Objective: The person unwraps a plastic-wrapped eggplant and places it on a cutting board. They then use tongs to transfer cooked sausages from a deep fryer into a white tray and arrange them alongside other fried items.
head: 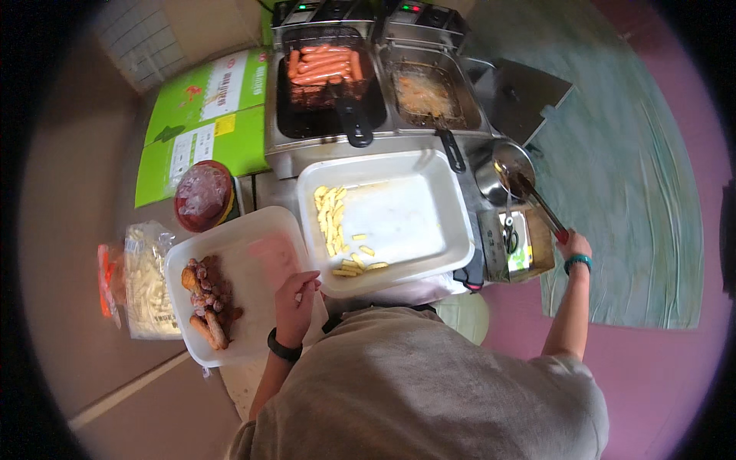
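Note:
My right hand (pixel 574 246) holds the red-ended handle of tongs (pixel 543 207), whose head reaches into a steel pot (pixel 491 181). My left hand (pixel 296 299) is above the near right side of a white plastic tray (pixel 261 224), its fingers bent; whether it holds something small is unclear. Coated fried pieces (pixel 210 328) lie at that tray's left. Beside it, a second white tray (pixel 397 282) holds cut fries (pixel 330 221). Behind stands a double deep fryer (pixel 322 150), with sausages (pixel 325 63) in its left well and food (pixel 424 95) in bubbling oil on the right.
Black basket handles (pixel 451 150) jut over the second tray. A cardboard box (pixel 540 247) with scissors (pixel 510 233) stands below the pot. A metal lid (pixel 523 95) lies right of the fryer. At left are a green carton (pixel 247 135), a red bowl (pixel 201 195) and a plastic bag (pixel 146 282).

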A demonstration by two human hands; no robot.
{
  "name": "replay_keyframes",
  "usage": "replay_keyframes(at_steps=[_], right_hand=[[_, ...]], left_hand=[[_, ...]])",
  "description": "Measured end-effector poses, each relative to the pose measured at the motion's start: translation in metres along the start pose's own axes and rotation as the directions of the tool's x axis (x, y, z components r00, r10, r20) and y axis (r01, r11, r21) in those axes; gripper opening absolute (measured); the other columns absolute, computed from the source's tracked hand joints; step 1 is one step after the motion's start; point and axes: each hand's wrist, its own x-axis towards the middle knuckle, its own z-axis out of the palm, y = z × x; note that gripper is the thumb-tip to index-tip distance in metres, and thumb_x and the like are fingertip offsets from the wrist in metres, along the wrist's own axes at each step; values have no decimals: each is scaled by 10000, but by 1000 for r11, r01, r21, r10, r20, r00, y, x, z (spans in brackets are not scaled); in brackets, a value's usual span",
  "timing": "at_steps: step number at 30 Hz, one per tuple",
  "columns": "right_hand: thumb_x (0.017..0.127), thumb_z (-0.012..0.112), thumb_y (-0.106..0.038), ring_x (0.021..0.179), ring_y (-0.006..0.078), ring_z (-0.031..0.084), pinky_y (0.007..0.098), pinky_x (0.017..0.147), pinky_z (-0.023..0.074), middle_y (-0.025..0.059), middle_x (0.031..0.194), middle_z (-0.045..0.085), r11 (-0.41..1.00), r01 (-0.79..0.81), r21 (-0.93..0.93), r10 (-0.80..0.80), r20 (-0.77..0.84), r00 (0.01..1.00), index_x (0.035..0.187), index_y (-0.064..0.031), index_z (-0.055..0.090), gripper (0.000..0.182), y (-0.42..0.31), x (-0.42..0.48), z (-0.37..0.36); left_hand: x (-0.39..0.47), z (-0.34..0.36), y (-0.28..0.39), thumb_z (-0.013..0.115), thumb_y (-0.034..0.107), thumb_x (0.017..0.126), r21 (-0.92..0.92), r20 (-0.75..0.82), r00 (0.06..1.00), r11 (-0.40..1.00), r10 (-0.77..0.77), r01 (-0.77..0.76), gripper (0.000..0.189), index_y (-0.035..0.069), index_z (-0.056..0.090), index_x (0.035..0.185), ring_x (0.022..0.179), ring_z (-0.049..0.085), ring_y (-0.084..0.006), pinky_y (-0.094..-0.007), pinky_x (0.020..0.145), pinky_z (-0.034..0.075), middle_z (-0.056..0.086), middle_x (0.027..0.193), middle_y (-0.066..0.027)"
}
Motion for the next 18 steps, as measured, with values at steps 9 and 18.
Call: replay_keyframes(at_steps=[9,18], right_hand=[[713,655,-242,798,332,599,407,685,474,163,878,621,979,-18,205,46,-134,990,984,-83,543,334,50,-43,-4],[801,623,-112,653,92,500,222,563,448,51,918,572,212,310,927,320,-366,874,1162,-30,444,411,43,-42,34]], left_hand=[[8,-14,-3,480,-18,831,-14,-46,998,999,38,-39,164,-16,593,950,734,586,-154,-250,655,464,576,799,-98],[3,-23,-15,493,-1,832,-3,-106,993,999,44,-45,153,-11,592,947,718,583,-163,-255,644,453,580,787,-104]])
